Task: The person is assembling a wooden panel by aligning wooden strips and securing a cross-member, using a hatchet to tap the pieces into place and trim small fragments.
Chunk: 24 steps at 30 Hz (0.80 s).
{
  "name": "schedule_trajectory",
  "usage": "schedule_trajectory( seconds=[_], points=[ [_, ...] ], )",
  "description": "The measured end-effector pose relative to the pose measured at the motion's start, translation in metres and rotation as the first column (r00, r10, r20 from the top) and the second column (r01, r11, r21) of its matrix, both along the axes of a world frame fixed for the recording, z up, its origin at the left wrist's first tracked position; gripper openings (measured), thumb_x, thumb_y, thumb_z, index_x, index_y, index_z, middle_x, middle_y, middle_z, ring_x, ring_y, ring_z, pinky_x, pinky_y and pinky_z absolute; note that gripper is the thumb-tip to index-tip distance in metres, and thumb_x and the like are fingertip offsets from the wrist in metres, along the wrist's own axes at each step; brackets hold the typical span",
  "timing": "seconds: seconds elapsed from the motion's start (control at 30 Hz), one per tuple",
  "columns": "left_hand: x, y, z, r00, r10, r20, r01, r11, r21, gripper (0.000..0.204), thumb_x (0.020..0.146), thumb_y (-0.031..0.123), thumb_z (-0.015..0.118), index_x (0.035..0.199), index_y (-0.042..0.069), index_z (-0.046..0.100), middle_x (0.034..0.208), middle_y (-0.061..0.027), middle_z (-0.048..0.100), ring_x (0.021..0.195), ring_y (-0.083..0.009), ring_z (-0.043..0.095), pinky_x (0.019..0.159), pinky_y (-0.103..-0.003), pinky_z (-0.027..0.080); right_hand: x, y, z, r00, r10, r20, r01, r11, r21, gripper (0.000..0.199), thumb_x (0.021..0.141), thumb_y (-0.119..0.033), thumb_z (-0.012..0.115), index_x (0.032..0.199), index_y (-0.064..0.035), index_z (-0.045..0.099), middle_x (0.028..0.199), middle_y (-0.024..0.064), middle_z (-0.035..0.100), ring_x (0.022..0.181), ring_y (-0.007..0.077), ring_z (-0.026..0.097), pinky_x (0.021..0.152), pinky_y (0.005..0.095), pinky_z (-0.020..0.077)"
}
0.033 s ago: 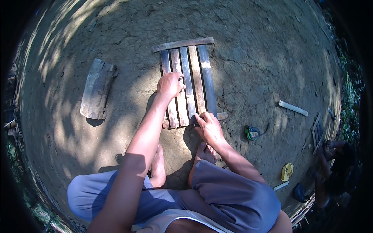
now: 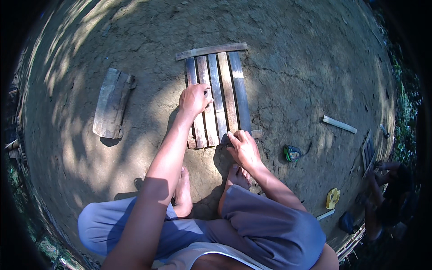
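Several bent fingers of the left hand (image 2: 193, 99) are curled over the left part of a row of five strips (image 2: 217, 87), and those of the right hand (image 2: 245, 146) are bent at the near ends; whether anything is pinched cannot be told. The strips are laid side by side on the ground (image 2: 288, 90), with a crosspiece (image 2: 211, 51) placed along their far ends. A tape measure (image 2: 292, 153) is seen to the right, a curved piece of wood (image 2: 110, 104) to the left.
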<state>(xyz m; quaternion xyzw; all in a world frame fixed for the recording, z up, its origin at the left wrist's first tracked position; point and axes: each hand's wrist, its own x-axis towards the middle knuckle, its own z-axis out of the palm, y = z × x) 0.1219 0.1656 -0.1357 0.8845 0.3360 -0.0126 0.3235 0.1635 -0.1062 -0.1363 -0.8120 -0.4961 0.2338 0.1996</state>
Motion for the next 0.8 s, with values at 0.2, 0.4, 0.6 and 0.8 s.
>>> schedule_trajectory(
  seconds=[0.2,0.4,0.6,0.8],
  points=[
    [-0.041,-0.043,-0.013,0.925,-0.265,0.273,0.242,0.964,0.112,0.046,0.075,0.029,0.086,0.114,0.006,0.074,0.095,-0.0142,0.07,0.09,-0.0353,0.069,0.081,-0.043,0.056,0.005,-0.032,0.002,0.975,-0.221,0.003,0.22,0.973,0.071,0.053,0.077,-0.015,0.086,0.128,-0.0101,0.07,0.108,0.0115,0.064,0.099,0.0315,0.063,0.086,0.0412,0.054],
    [-0.063,-0.086,-0.01,0.867,-0.479,0.138,0.432,0.86,0.272,0.079,0.07,0.041,0.087,0.132,-0.002,0.061,0.104,-0.0121,0.067,0.102,-0.0286,0.065,0.089,-0.038,0.054,0.011,-0.027,-0.005,0.987,-0.142,0.076,0.128,0.979,0.159,0.056,0.077,-0.014,0.084,0.13,-0.0097,0.067,0.114,0.0094,0.063,0.103,0.0311,0.061,0.087,0.0437,0.0516],
    [-0.078,-0.105,-0.024,0.865,-0.501,-0.019,0.469,0.796,0.383,0.087,0.075,0.049,0.083,0.14,-0.002,0.056,0.106,-0.0078,0.065,0.111,-0.024,0.06,0.095,-0.038,0.05,0.021,-0.018,-0.018,0.992,-0.028,0.124,0.009,0.989,0.148,0.058,0.077,-0.021,0.084,0.131,-0.0129,0.065,0.117,0.0069,0.06,0.105,0.0291,0.06,0.086,0.0433,0.0507],
    [-0.084,-0.113,-0.043,0.877,-0.478,-0.042,0.462,0.819,0.339,0.086,0.079,0.049,0.08,0.144,0.0,0.052,0.105,-0.0085,0.067,0.11,-0.0239,0.06,0.097,-0.038,0.049,0.023,-0.019,-0.029,0.978,0.018,0.209,-0.054,0.985,0.166,0.054,0.077,-0.023,0.083,0.128,-0.0133,0.066,0.114,0.0043,0.058,0.103,0.0262,0.058,0.084,0.0416,0.0493]
  ],
)
